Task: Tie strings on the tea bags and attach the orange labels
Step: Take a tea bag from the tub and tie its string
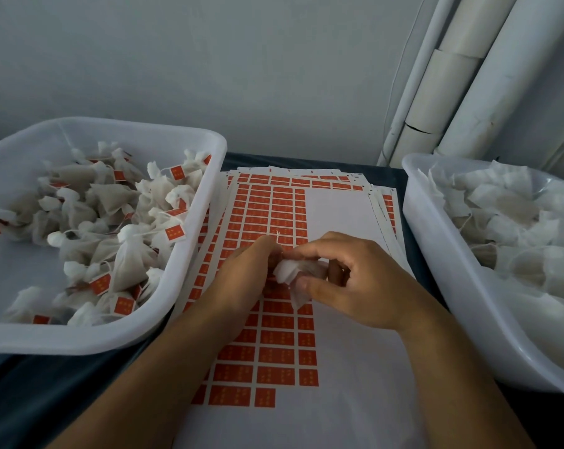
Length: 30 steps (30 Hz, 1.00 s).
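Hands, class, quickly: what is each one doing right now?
Left hand: fingers pinch the string at the tea bag.
Right hand: fingers curled round the tea bag.

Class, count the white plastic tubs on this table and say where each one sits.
2. One white tub at the left holds tea bags with orange labels; the other white tub at the right holds unlabelled bags. More may lie outside the view.
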Available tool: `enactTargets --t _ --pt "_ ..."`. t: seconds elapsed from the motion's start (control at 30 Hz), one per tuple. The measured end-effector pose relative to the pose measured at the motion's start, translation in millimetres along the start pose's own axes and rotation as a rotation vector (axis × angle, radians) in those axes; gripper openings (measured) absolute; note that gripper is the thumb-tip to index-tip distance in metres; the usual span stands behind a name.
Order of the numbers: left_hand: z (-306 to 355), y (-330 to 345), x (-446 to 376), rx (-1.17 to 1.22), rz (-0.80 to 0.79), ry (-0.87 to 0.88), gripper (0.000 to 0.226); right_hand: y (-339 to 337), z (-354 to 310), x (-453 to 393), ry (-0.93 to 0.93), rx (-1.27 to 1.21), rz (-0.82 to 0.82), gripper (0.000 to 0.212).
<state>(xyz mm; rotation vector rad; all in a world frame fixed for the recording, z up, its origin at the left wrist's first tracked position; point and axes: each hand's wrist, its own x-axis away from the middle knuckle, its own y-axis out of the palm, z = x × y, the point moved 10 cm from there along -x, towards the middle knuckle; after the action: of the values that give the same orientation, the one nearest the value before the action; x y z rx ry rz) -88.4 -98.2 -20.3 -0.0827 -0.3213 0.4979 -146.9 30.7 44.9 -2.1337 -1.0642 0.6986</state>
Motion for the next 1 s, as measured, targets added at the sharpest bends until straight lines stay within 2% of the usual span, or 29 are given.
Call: enactTargets --t 0.07,0.17,0.27,0.37,0.5,0.67,0.83,1.0 --pt "0 0 0 0.023 -0.003 0.006 0.043 -3 1 -1 0.001 0.028 0.04 0.033" --pt "3 7 1 0.001 -0.082 0.042 0.058 -7 1 -2 0.008 0.023 0.099 0.023" --pt "11 13 6 -0.014 -0.167 0.126 0.063 -11 1 -3 0.016 -0.003 0.15 0.014" --pt "18 11 7 -0.034 -0.163 0.197 0.06 -16 2 -4 0.025 -0.037 0.202 0.007" --pt "42 22 20 -0.08 -0.234 0.417 0.044 -22 5 -4 0.044 -0.141 0.255 0.005" --pt "49 17 21 -0.052 -0.116 0.494 0.023 -20 12 -4 0.138 -0.282 0.253 0.011" --pt "53 11 22 0.038 -0.078 0.525 0.023 -19 11 -5 0.149 -0.376 0.247 0.009" --pt "60 -1 26 0.08 0.025 0.594 0.019 -18 7 -5 0.153 -0.442 0.255 0.011"
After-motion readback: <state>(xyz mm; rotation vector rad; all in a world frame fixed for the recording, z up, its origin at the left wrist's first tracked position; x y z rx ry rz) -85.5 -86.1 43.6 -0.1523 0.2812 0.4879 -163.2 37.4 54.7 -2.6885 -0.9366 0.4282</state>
